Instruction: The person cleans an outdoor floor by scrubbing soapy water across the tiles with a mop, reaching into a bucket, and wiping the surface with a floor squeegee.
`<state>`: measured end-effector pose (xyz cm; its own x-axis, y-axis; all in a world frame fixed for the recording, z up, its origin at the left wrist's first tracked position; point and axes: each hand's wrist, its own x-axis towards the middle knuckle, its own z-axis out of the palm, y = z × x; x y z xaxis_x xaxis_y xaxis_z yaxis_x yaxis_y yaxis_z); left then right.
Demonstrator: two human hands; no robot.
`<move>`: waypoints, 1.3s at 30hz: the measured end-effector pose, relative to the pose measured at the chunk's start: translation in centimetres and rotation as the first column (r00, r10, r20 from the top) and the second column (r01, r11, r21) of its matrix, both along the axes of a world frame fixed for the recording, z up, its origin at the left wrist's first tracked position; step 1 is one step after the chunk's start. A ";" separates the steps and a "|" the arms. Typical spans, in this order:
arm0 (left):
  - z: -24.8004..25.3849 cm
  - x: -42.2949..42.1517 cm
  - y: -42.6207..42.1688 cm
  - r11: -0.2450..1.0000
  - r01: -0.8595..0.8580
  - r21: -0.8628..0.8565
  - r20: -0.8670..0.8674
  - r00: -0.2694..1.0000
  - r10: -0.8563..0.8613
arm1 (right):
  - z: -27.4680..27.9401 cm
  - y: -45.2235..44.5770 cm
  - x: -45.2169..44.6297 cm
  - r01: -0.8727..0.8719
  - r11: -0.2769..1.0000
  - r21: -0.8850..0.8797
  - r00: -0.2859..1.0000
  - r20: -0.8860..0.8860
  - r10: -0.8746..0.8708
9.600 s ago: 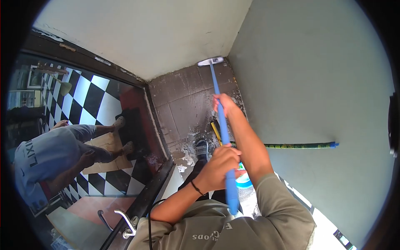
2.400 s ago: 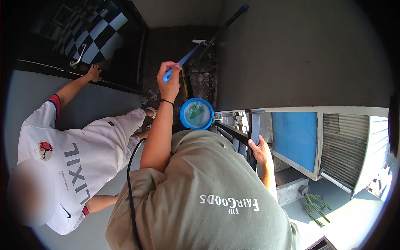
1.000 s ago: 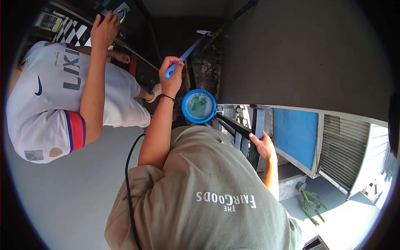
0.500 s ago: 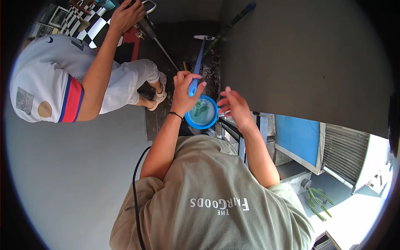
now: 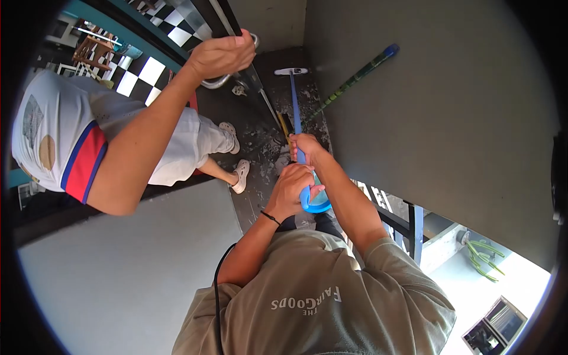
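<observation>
Both my hands are closed round a long blue pole [image 5: 296, 106] with a flat white head [image 5: 291, 71] lying on the dark, stained floor tiles. My left hand [image 5: 293, 186], with a thin black band at the wrist, grips the pole near its end. Farther up the pole, my right hand [image 5: 306, 147] is wrapped round it. Below my hands stands a blue bucket [image 5: 320, 207], partly hidden by them. A yellow and black tool [image 5: 285, 125] lies on the floor just left of the pole. A green patterned stick with a blue end [image 5: 359, 76] leans against the grey wall.
At the left, a person [image 5: 118, 136] in a white shirt and light trousers has a hand at the metal handle [image 5: 216, 83] of a glass door. Keys hang near it. A black railing [image 5: 395, 223] and a green plant [image 5: 482, 259] are at the lower right.
My right hand has come from the railing to the pole, and my left hand has stayed on it. The other person has moved the door, which stands more open than before.
</observation>
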<state>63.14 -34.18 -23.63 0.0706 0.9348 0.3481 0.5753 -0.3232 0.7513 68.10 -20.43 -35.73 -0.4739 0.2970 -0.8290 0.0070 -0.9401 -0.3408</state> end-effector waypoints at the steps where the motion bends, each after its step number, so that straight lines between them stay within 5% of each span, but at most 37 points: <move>1: -0.9 -1.4 1.0 1.000 -0.006 -0.012 0.021 1.000 0.006 | -0.6 1.2 -1.7 0.012 1.000 0.013 1.000 0.011 -0.012; 7: -3.9 -4.5 8.9 0.998 -0.070 -0.004 0.075 0.995 0.071 | -4.0 10.4 -6.3 0.075 0.994 0.074 0.997 -0.007 -0.075; 9: -1.2 -5.2 6.8 0.997 -0.075 -0.017 0.118 0.990 0.077 | -1.2 7.3 -5.8 0.037 0.999 -0.005 0.991 -0.132 -0.038; 12: 1.7 -5.5 1.5 0.995 0.090 0.044 0.188 0.977 -0.096 | 2.9 -0.7 -4.7 0.127 0.980 -0.153 0.987 -0.079 -0.140; 14: 2.1 -5.4 0.5 0.993 0.106 0.048 0.258 0.959 -0.115 | 3.6 -1.4 -4.7 0.145 0.985 -0.093 0.984 -0.091 -0.153; 20: -2.5 -7.0 7.1 0.985 -0.152 0.081 0.240 0.962 0.128 | -3.3 7.8 -9.2 0.194 0.978 -0.081 0.967 -0.152 -0.204; 25: 2.0 -7.6 3.5 0.979 -0.113 0.168 0.282 0.957 0.062 | 3.3 0.8 -8.5 0.157 0.985 -0.075 0.982 -0.098 -0.164; 28: 3.9 -7.4 0.2 0.999 -0.049 0.015 0.358 0.933 0.040 | 5.2 -1.4 -8.2 0.146 0.985 -0.090 0.983 -0.099 -0.155; 31: 1.9 -9.3 2.3 0.997 -0.065 -0.049 0.223 0.972 0.075 | 2.2 0.4 -9.7 0.162 0.980 -0.114 0.977 -0.121 -0.176; 32: 2.9 -11.1 3.3 0.986 0.081 -0.143 0.138 0.989 -0.062 | 0.9 2.6 -10.6 0.172 0.979 -0.111 0.972 -0.144 -0.187; 34: 8.4 -12.6 2.7 0.953 0.016 -0.303 -0.121 0.991 -0.055 | 0.2 4.5 -10.5 0.168 0.980 -0.107 0.980 -0.094 -0.178; 36: 14.5 -16.0 0.2 0.937 0.047 -0.347 -0.164 0.980 -0.110 | -0.5 4.0 -9.4 0.151 0.983 -0.103 0.986 -0.059 -0.157; 39: 20.8 -21.2 -7.4 0.989 -0.073 0.130 0.051 0.996 0.067 | -0.3 2.8 -7.9 0.099 0.992 -0.079 0.995 -0.021 -0.101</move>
